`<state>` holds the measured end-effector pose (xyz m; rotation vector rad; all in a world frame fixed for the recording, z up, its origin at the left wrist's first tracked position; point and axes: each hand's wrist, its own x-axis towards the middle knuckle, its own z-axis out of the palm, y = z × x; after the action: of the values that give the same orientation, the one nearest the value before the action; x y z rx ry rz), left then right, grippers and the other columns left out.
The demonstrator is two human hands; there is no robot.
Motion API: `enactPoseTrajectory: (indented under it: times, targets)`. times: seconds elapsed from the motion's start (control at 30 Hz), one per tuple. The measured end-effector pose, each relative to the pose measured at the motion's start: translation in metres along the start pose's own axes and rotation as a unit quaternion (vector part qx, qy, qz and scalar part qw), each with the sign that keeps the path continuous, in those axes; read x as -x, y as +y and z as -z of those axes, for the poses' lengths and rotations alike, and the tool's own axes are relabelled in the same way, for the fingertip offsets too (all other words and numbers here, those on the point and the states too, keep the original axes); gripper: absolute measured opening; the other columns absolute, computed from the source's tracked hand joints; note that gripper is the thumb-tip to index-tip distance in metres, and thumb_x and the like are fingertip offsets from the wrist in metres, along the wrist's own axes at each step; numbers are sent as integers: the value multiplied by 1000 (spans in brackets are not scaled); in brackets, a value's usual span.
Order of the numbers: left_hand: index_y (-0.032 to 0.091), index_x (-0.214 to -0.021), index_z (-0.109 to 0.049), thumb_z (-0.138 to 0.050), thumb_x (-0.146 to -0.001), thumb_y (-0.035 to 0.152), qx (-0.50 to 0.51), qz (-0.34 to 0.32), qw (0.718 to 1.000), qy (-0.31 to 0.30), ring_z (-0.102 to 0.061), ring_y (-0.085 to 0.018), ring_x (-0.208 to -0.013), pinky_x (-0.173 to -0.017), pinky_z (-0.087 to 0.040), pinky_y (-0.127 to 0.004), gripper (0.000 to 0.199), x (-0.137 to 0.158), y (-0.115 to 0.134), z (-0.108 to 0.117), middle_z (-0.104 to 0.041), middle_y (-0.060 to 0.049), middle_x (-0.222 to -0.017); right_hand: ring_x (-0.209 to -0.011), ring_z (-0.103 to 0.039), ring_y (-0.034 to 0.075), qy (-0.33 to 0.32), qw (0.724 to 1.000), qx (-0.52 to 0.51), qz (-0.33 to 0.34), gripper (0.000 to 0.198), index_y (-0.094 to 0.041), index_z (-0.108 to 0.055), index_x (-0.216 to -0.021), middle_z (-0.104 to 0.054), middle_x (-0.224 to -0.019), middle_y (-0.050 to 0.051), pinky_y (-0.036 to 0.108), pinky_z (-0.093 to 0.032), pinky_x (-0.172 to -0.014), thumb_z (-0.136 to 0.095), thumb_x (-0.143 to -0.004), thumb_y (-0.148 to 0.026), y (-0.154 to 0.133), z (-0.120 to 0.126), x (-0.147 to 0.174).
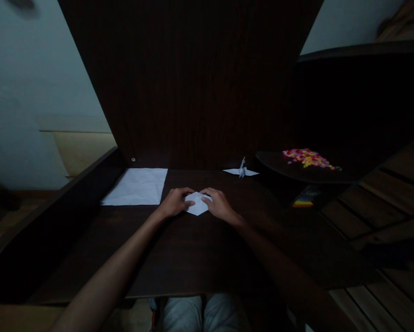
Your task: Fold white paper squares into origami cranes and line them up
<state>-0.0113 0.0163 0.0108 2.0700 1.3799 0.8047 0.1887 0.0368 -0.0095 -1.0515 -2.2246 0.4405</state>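
Both grips close on a small folded paper [197, 208], the left hand [174, 202] and right hand [221, 204] pinching its opposite sides, thumbs on top, one pointed corner facing the person. It sits mid-counter [193, 258], with a broad stretch of wood running to the near edge. Left of the left hand, just beside it, lie white sheets [137, 186]; a paper bird [242, 172] stands beyond the right hand, near the back board [193, 92]. Farther right, a rounded shelf [271, 161] bears colourful bits [309, 158].
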Motion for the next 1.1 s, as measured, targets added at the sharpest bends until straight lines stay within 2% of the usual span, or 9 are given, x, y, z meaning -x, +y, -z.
enactPoseTrajectory:
  times: [0.13, 0.3, 0.43, 0.63, 0.73, 0.9, 1.0, 1.1]
  targets:
    - [16, -111, -65, -63, -79, 22, -62, -31, 997, 38, -66, -20, -90, -82, -52, -32, 32, 0, -9, -4, -71, -7, -106, -89, -60, 18, -14, 998, 54, -4, 23, -19, -65, -109, -65, -99, 7, 28, -45, -78, -50, -91, -18, 5, -5, 2]
    - [16, -111, -64, -55, -87, 21, -156, -133, 978, 41, -59, -23, -105, -97, -45, -41, 26, 3, -19, -8, -67, -10, -112, -100, -53, 24, -13, 990, 138, -38, 23, -20, -67, -108, -63, -105, 10, 40, -39, -89, -52, -92, -25, 6, -8, 4]
    - [18, -102, -68, -51, -90, 19, -178, -176, 968, 24, -55, -23, -108, -97, -44, -41, 21, 5, -21, -10, -64, -9, -116, -109, -47, 27, -5, 988, 144, -62, 30, -23, -63, -117, -60, -116, 10, 46, -35, -91, -58, -89, -31, 8, -7, 3]
    - [18, -97, -68, -54, -90, 33, -175, -153, 972, 22, -54, -24, -108, -96, -43, -43, 22, 4, -21, -14, -65, -9, -115, -109, -46, 26, 0, 997, 76, -32, 28, -23, -63, -116, -64, -118, 8, 45, -34, -91, -57, -89, -26, 13, -9, 2]
    - [18, -99, -66, -56, -89, 33, -161, -138, 977, 25, -54, -24, -110, -97, -43, -42, 21, 3, -23, -16, -65, -9, -118, -107, -48, 25, -1, 998, 58, -13, 30, -22, -62, -118, -66, -116, 7, 44, -33, -93, -56, -89, -22, 13, -10, 3]
    - [17, -112, -61, -56, -88, 31, -142, -125, 981, 28, -54, -24, -109, -97, -42, -41, 28, 4, -22, -18, -66, -9, -113, -104, -49, 24, 0, 998, 55, 0, 29, -22, -62, -117, -67, -113, 7, 42, -33, -92, -55, -89, -20, 13, -10, 3]
    - [18, -124, -54, -55, -89, 31, -148, -127, 980, 39, -52, -25, -113, -99, -40, -42, 38, 6, -20, -18, -62, -9, -121, -104, -49, 24, 0, 998, 60, 8, 31, -22, -61, -120, -67, -113, 7, 41, -33, -91, -55, -89, -21, 12, -9, 3]
    - [17, -123, -56, -55, -89, 31, -164, -132, 977, 36, -53, -25, -111, -98, -40, -43, 37, 6, -19, -18, -63, -10, -119, -102, -48, 24, -3, 997, 71, 17, 33, -22, -60, -122, -67, -112, 7, 41, -34, -89, -54, -90, -21, 12, -9, 3]
